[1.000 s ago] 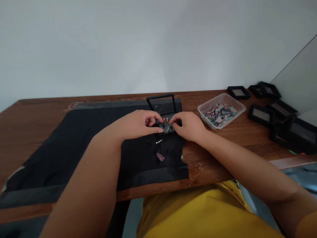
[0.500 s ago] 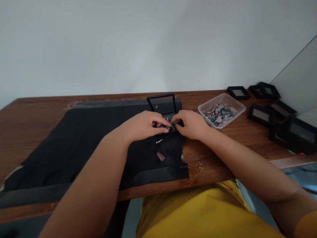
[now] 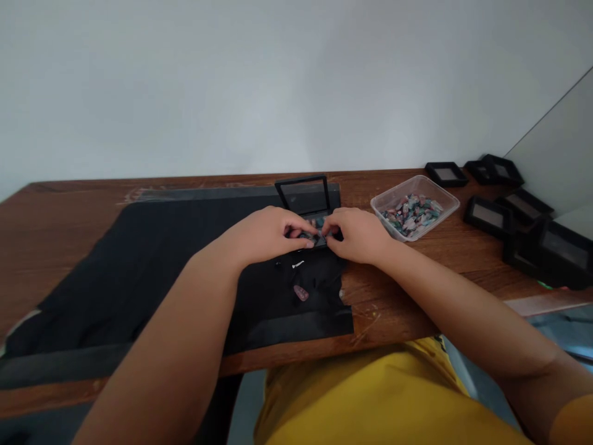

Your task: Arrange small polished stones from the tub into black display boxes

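A small black box (image 3: 319,247) stands with its framed, see-through lid (image 3: 303,195) tilted up at the back. Small teal, pink and dark pieces (image 3: 306,235) lie inside it, partly covered by my hands. My left hand (image 3: 273,233) is closed at the box's left side, its thumb along the front rim and its index finger reaching over the pieces. From the right, my right hand (image 3: 354,233) bends thumb and fingertips together over the box's right part. Whatever is between them is too small to make out. A pink oval piece (image 3: 301,293) lies nearer me.
Black cloth (image 3: 162,247) covers much of the wooden table (image 3: 398,290). A clear plastic tub (image 3: 449,216) of similar pieces sits right of the box. Several black boxes (image 3: 488,216) rest at the far right by the wall. A small white item (image 3: 298,264) lies on the cloth.
My right hand has shifted slightly left, its fingertips drawing closer together over the box. More of the pieces inside now show. My left hand stays almost where it was.
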`<state>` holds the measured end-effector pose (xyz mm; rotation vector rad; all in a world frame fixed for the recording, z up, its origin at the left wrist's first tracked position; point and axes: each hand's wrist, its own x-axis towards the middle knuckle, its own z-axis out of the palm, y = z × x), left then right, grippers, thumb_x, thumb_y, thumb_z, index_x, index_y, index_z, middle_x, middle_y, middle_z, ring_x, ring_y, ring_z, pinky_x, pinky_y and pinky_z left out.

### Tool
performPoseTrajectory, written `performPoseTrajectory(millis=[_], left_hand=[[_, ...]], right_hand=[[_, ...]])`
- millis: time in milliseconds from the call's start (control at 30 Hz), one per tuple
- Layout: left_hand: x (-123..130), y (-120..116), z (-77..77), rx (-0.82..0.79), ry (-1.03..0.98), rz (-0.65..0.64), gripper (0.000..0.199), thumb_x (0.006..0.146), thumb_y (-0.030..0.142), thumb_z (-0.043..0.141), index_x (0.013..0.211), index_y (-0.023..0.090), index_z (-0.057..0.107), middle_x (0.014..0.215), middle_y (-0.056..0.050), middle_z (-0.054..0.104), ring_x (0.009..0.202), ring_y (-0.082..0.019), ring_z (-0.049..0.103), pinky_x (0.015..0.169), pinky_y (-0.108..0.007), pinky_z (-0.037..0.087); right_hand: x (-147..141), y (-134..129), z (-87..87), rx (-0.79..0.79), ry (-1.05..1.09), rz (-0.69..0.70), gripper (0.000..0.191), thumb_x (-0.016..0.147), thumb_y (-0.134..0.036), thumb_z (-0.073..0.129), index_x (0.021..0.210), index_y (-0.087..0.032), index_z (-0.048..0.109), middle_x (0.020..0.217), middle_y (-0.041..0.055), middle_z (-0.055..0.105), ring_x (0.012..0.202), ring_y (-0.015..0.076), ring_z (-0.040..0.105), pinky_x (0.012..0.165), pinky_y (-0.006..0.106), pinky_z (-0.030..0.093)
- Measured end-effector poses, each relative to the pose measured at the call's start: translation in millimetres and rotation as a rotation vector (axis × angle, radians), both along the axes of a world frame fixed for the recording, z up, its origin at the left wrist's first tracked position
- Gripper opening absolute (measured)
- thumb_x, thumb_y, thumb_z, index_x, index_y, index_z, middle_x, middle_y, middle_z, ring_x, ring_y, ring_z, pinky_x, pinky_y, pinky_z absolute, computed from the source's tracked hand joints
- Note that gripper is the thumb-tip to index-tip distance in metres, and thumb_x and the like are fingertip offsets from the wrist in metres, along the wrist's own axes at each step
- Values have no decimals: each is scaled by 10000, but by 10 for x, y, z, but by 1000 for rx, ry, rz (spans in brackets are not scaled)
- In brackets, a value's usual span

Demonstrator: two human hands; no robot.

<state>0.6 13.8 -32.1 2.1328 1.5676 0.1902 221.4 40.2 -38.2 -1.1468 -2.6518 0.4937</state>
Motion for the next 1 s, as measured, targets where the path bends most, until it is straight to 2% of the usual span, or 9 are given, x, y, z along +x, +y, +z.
performPoseTrajectory(millis=[133, 300, 400, 500, 600, 733, 867, 1000], left_hand=[[-62, -13, 31, 15, -28, 39, 509, 768, 592, 710, 1147, 266, 809, 749, -2, 653, 617, -143, 516, 598, -269, 377], [-191, -3, 75, 2, -46, 66, 466, 746, 602, 722, 1037, 251, 820, 727, -16, 656, 598, -147, 496, 560, -276, 342], [-273, -16, 114, -50, -21, 116, 452, 747, 634, 712, 951, 249, 831, 672, -23, 661, 597, -168, 526, 544, -284, 343], [-344, -37, 144, -114, 1, 158, 472, 721, 686, 719, 860, 249, 831, 713, -38, 717, 651, -201, 595, 550, -279, 376], [-404, -35, 131, -241, 56, 165, 474, 685, 713, 736, 787, 258, 814, 728, -40, 740, 676, -219, 637, 561, -275, 409], [-457, 0, 57, -394, 110, 109, 425, 642, 693, 772, 731, 277, 788, 712, -39, 734, 671, -230, 656, 572, -283, 436], [-424, 17, 1, -342, 43, 75, 388, 607, 613, 815, 786, 271, 778, 665, -17, 669, 623, -205, 606, 559, -281, 417], [-353, 6, 5, -333, 15, 45, 276, 627, 490, 780, 793, 272, 751, 655, 6, 598, 584, -170, 534, 542, -281, 371]], right_hand=[[-23, -20, 20, -13, -16, -24, 199, 889, -220, 647, 990, -220, 819, 1031, 53, 776, 964, 224, 682, 756, 313, 443], [-54, -53, 74, -55, -71, -68, 212, 899, -227, 647, 1003, -230, 831, 1015, 51, 791, 952, 229, 688, 743, 315, 453], [-61, -60, 82, -58, -81, -79, 213, 896, -233, 649, 1006, -231, 831, 1014, 53, 792, 952, 231, 690, 741, 315, 451], [-59, -63, 71, -46, -67, -73, 182, 888, -241, 652, 957, -230, 821, 996, 48, 789, 930, 223, 684, 722, 310, 433], [-54, -67, 57, -54, -49, -66, 148, 881, -245, 663, 922, -225, 804, 970, 38, 784, 895, 209, 673, 695, 302, 406], [-54, -74, 48, -64, -48, -58, 140, 895, -246, 666, 932, -220, 799, 959, 42, 779, 890, 204, 663, 699, 297, 397], [-59, -74, 48, -66, -48, -50, 153, 909, -262, 668, 962, -222, 806, 944, 41, 776, 893, 209, 662, 715, 304, 399], [-56, -66, 41, -65, -38, -45, 152, 907, -258, 674, 972, -221, 806, 923, 37, 771, 877, 205, 660, 717, 305, 396]])
